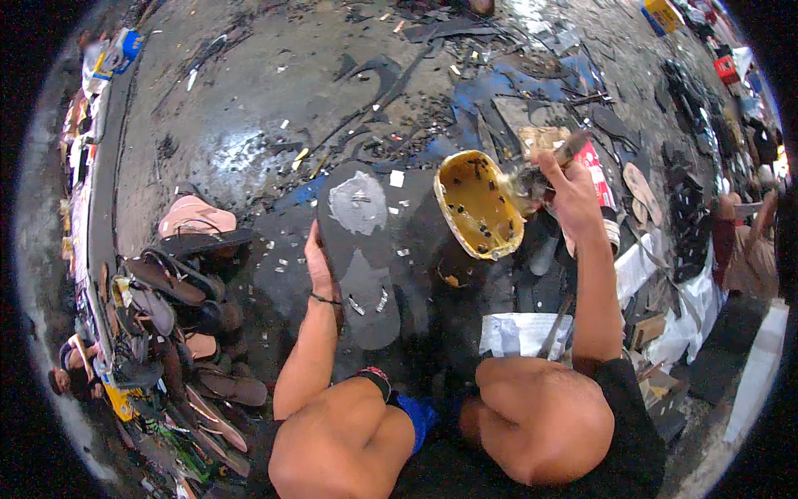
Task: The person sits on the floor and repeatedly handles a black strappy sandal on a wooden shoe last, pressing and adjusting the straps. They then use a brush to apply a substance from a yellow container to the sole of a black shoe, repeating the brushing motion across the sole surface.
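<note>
My left hand [319, 268] grips the left edge of a dark grey sandal sole [371, 320], its underside or inner face turned up. A pale grey smear covers one end of the sole, and two small whitish strips sit nearer my knees. In my right hand [572, 193] is a brush [570, 150], its handle pointing up and its bristle end blurred beside the tub. An open tub [442, 193] of yellow-brown glue-like liquid, with black bits in it and a crusted rim, lies between my hands, just left of the brush.
Piled sandals [170, 279] lie on my left. A pink sole [198, 214] rests at their top. Cut black scraps [378, 75] litter the floor ahead. To the right lie beige soles [642, 195], a printed paper sheet [519, 333] and white plastic sheeting [694, 312].
</note>
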Demonstrator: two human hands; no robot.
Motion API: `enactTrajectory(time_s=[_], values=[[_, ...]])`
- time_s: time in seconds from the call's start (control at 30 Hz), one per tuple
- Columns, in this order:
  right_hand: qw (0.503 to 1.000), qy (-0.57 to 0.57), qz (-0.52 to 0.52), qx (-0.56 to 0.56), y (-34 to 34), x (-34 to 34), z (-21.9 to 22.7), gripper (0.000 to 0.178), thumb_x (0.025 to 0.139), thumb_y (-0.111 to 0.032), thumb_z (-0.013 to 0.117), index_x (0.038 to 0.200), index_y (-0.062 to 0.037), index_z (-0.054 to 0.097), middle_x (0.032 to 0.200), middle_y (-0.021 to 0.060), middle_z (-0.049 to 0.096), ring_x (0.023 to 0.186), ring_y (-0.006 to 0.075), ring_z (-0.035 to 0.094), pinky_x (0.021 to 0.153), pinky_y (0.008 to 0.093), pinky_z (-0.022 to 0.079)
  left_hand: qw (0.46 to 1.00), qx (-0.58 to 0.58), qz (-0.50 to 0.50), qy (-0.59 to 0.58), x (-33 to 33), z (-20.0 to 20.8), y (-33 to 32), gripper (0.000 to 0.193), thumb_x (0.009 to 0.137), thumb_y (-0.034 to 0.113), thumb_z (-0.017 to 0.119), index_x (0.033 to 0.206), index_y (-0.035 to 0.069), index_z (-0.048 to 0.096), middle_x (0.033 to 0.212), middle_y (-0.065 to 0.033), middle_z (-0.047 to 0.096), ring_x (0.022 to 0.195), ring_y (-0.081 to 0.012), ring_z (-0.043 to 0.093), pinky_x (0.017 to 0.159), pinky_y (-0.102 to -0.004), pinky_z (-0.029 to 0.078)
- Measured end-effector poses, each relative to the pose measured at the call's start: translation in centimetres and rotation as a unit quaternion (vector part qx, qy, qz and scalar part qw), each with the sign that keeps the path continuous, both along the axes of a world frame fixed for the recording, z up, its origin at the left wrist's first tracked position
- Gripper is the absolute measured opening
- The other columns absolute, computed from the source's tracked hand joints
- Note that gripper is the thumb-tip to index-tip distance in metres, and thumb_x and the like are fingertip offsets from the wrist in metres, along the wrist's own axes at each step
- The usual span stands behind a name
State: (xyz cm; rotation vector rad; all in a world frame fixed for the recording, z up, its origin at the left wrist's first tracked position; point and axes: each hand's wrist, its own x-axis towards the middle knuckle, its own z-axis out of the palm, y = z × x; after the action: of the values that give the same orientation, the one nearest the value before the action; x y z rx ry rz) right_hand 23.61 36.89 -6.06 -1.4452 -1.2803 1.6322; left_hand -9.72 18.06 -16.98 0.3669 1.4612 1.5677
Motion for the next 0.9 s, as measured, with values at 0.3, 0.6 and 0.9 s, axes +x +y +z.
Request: enactTrajectory(time_s=[0.3, 0.6, 0.9], values=[[0.907, 0.109, 0.249, 0.321, -9.3, -13.6, 2.1, 0.030, 0.083, -0.006, 0.071, 0.113, -0.0066, 0.068, 0.106, 0.0126, 0.072, 0.100, 0.0303, 0.070, 0.088, 0.0363, 0.055, 0.857, 0.250, -0.151, -0.425, 1.6, 4.1, 1.9, 0.057, 0.105, 0.045, 0.037, 0.140, 0.001, 0.050, 0.132, -0.0165, 0.061, 0.114, -0.0275, 0.064, 0.102, -0.0437, 0.050], [0.931, 0.022, 0.136, 0.337, -3.5, -15.0, 1.8, 0.023, 0.087, -0.011, 0.073, 0.108, -0.0014, 0.069, 0.100, 0.0158, 0.072, 0.087, 0.0251, 0.071, 0.077, 0.0349, 0.056, 0.904, 0.208, -0.084, -0.363, 2.9, 9.4, 0.0, 0.065, 0.104, 0.054, 0.034, 0.148, 0.007, 0.042, 0.146, -0.0166, 0.050, 0.127, -0.0333, 0.055, 0.108, -0.0488, 0.046], [0.931, -0.083, 0.096, 0.343, -1.8, -15.7, 0.4, 0.020, 0.090, -0.015, 0.072, 0.103, -0.0005, 0.067, 0.089, 0.0137, 0.072, 0.076, 0.0210, 0.070, 0.066, 0.0338, 0.055, 0.867, 0.253, -0.106, -0.417, 3.1, 7.4, -0.3, 0.066, 0.104, 0.055, 0.034, 0.147, 0.006, 0.042, 0.146, -0.0161, 0.049, 0.127, -0.0347, 0.055, 0.109, -0.0533, 0.043]])
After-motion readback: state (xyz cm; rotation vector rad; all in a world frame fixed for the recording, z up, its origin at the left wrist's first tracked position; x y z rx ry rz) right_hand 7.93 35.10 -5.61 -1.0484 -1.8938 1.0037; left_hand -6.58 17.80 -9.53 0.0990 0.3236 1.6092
